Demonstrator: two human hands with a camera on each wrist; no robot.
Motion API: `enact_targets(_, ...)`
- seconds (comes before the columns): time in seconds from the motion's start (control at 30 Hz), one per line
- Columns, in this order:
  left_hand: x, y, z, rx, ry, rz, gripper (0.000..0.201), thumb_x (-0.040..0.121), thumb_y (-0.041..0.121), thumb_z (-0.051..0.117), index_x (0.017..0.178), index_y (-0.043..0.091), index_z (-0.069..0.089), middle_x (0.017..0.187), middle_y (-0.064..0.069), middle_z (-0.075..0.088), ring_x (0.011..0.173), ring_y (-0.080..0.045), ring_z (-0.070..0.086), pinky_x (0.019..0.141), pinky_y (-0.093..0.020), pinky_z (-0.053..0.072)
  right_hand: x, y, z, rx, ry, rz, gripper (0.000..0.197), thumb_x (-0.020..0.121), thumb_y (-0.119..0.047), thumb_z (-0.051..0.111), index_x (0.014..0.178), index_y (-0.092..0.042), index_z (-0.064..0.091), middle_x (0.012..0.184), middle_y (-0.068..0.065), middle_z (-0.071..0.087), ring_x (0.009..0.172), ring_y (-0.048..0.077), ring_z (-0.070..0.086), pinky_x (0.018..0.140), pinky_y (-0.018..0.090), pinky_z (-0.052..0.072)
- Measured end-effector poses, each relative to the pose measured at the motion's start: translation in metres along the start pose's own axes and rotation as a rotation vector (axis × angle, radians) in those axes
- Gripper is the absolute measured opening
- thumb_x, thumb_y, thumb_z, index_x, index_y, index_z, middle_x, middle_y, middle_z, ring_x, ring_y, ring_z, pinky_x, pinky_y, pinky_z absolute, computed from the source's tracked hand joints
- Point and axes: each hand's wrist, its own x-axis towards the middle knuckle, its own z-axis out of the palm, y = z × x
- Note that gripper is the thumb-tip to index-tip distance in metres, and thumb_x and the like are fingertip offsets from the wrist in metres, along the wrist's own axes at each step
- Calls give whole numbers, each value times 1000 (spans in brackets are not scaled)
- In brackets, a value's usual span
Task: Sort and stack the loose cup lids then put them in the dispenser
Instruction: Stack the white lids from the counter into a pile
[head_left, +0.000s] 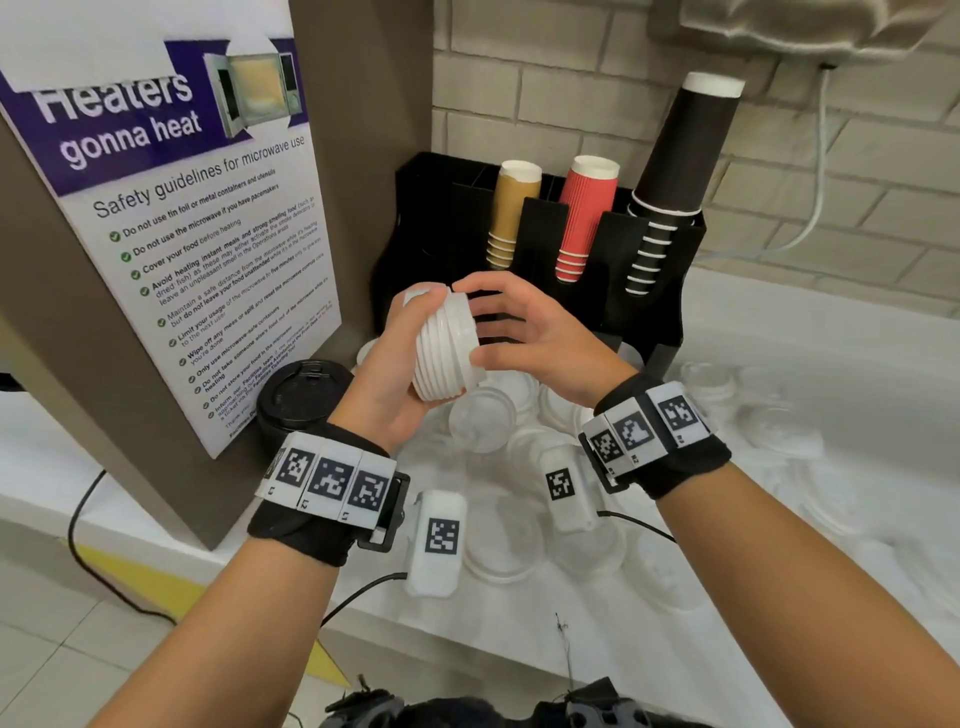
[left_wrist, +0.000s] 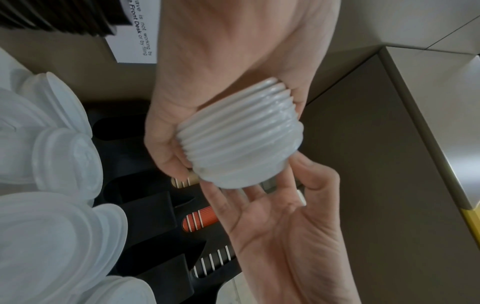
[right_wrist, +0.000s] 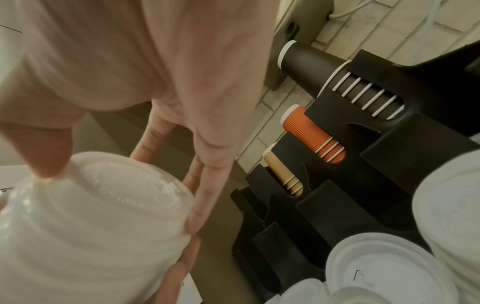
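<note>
Both forearms, each wearing a black wrist strap with white coded tags (head_left: 327, 480), reach over the white counter (head_left: 857, 364). Left hand (head_left: 384, 369) fingers curl around a nested stack of white plastic cup lids (head_left: 447, 348), held on its side in the air. Right hand (head_left: 524, 332) meets the stack's end, thumb and fingertips spread on its rim. Loose translucent lids (head_left: 483, 421) lie on the counter below. Behind stands the black cup dispenser (head_left: 660, 291), holding tan, red and black cups.
</note>
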Motion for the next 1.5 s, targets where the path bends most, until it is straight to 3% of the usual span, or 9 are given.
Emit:
enact_targets(0.33, -6, 2, 2, 46, -36, 27, 66, 75, 37, 66, 136, 27, 44, 134, -13, 55, 115, -31, 59, 77, -46, 55, 2, 2, 2, -15, 4, -73, 52, 82, -14, 71, 125, -34, 51, 122, -3, 59, 114, 13, 58, 95, 33, 52)
enact_targets(0.5, -3, 17, -3, 36, 62, 61, 62, 79, 29, 68, 136, 21, 45, 122, -10, 57, 98, -22, 61, 68, -37, 56, 15, 18, 6, -46, 44, 41, 39, 99, -30, 46, 138, -32, 40, 132, 2, 57, 122, 7, 51, 98, 25, 44)
enact_targets(0.57, -1, 29, -9, 15, 111, 107, 47, 86, 25, 64, 130, 22, 46, 111, -5, 55, 91, -19, 59, 64, -34, 54, 21, 33, 11, -391, -78, 129, 38, 98, -27, 49, 135, -17, 48, 131, 5, 55, 120, 14, 52, 98, 27, 42)
enact_targets(0.67, -1, 44, -18, 31, 131, 143, 55, 84, 27, 64, 135, 21, 43, 109, -2, 55, 92, -18, 59, 64, -34, 55, 24, 54, 33, -898, -472, 248, 49, 87, -36, 66, 133, -21, 52, 126, 6, 51, 117, 24, 50, 101, 36, 41)
enact_targets(0.97, -7, 51, -29, 19, 120, 135, 80, 70, 34, 66, 144, 19, 39, 109, -1, 55, 92, -16, 60, 65, -34, 57, 32, 72, 80, -1124, -746, 269, 82, 73, -37, 79, 142, -39, 34, 122, 7, 39, 115, 30, 45, 94, 42, 46)
enact_targets(1.13, -8, 53, -30, 17, 109, 129, 79, 72, 34, 66, 144, 20, 38, 114, -2, 55, 97, -17, 59, 66, -36, 57, 38, 68, 65, -892, -617, 208, 69, 76, -30, 77, 135, -38, 43, 117, 8, 45, 106, 25, 48, 87, 31, 43)
enact_targets(1.23, -6, 53, -33, 21, 118, 135, 70, 81, 32, 67, 144, 21, 38, 112, -1, 56, 95, -16, 60, 67, -35, 58, 39, 57, 39, -578, -420, 210, 61, 80, -27, 73, 132, -35, 44, 127, 7, 46, 111, 24, 51, 94, 34, 48)
enact_targets(1.37, -6, 48, -32, 42, 113, 80, 78, 70, 34, 70, 142, 23, 41, 118, -4, 57, 99, -20, 60, 63, -36, 57, 29, 38, 8, -18, -101, 222, 52, 86, -16, 64, 129, -38, 45, 120, 9, 55, 106, 22, 61, 83, 31, 57)
enact_targets(1.5, -8, 32, -22, 53, 46, 19, 65, 76, 38, 71, 136, 25, 48, 118, -4, 60, 105, -24, 59, 66, -37, 58, 17, 22, -5, 173, -7, 150, 52, 83, -20, 63, 128, -41, 48, 125, 15, 54, 114, 27, 58, 93, 43, 53)
